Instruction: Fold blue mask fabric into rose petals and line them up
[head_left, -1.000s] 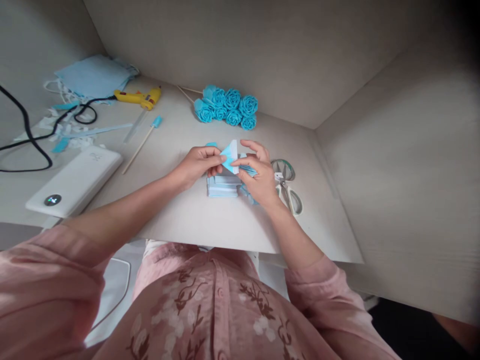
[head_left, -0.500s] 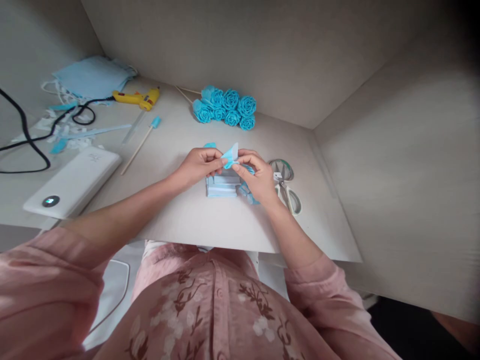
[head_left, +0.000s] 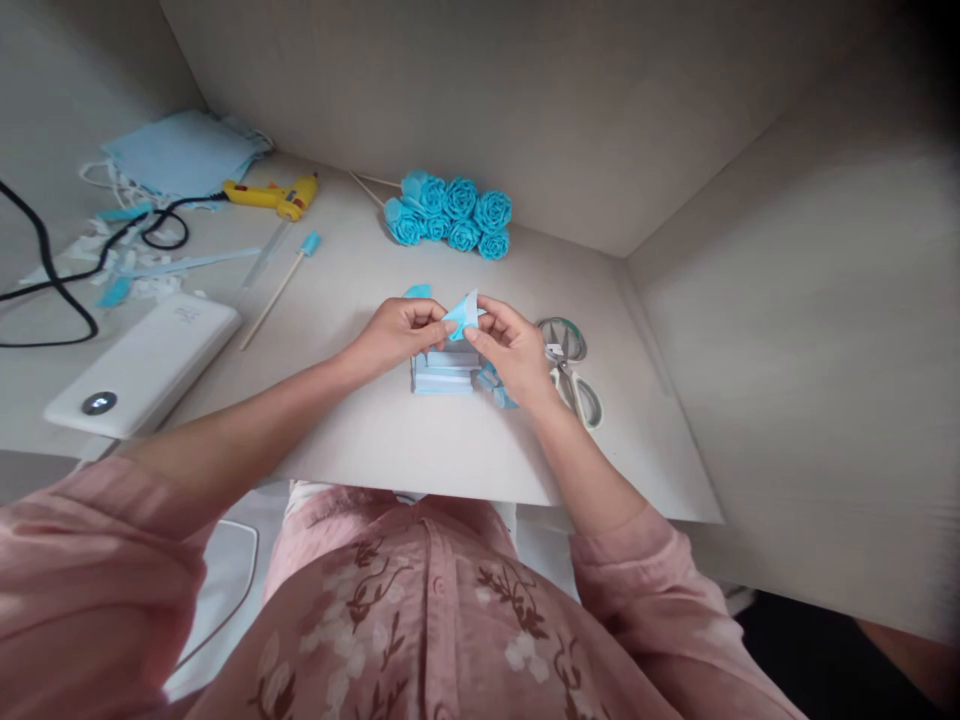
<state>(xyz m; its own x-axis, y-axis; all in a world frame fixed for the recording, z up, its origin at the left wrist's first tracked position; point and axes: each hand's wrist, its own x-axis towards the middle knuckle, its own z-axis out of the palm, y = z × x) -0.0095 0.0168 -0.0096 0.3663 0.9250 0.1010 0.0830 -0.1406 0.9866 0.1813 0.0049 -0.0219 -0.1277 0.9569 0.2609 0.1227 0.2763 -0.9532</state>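
Observation:
Between my hands, above the table, is a small folded piece of blue-and-white mask fabric. My left hand pinches its left side with thumb and forefinger. On its right side, my right hand is closed on it, with the thumb at the lower edge. Just beneath lie folded pale blue fabric strips, partly hidden by the hands. Small blue cut pieces lie under my right wrist, and another blue piece shows behind my left hand.
White-handled scissors overlap a roll of tape on the right. Several blue fabric roses lie at the back. Leftward are a stick with a blue tip, a yellow glue gun, a power bank, face masks and scraps.
My right fingers have shifted on the fabric piece, and its right side now looks folded flatter and wider. Both hands stay in nearly the same place.

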